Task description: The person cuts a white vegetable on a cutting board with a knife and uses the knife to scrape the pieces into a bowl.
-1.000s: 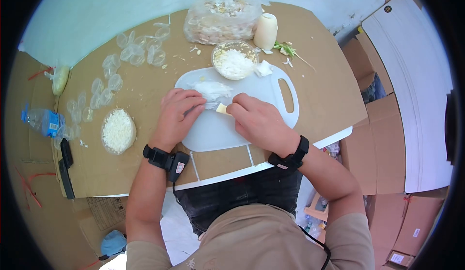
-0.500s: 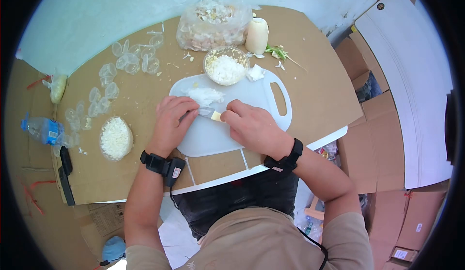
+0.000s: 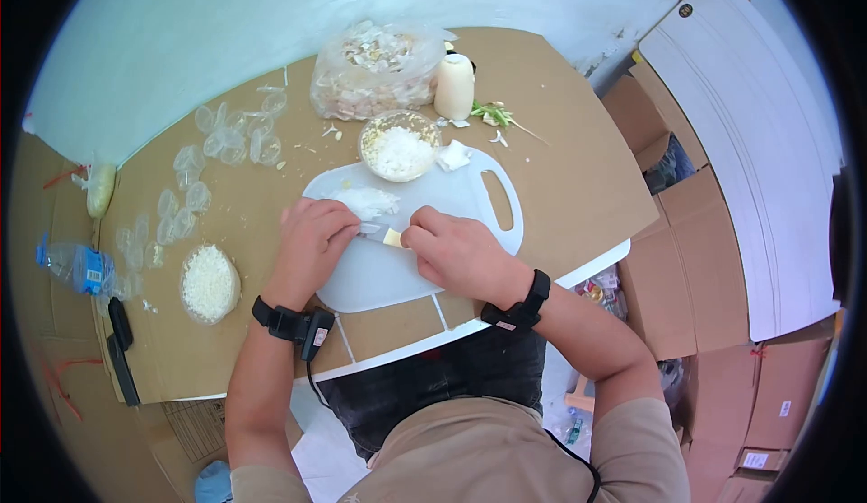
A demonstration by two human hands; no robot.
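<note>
I see R hand (image 3: 462,256) w/ fingers gripping cream-handled metal knife (image 3: 392,237); L hand (image 3: 316,237) at grey blade (image 3: 371,229), can't tell if gripping. Slip = poss. cut, scattered white shreds (image 3: 368,201).

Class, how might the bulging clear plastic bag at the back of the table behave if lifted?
The bag would probably sag, since its plastic looks thin and wrinkled. The many small pieces inside suggest its contents may shift.

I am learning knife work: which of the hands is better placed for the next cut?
Probably the right hand: it holds the knife by its pale handle, while the left hand is at the blade.
</note>
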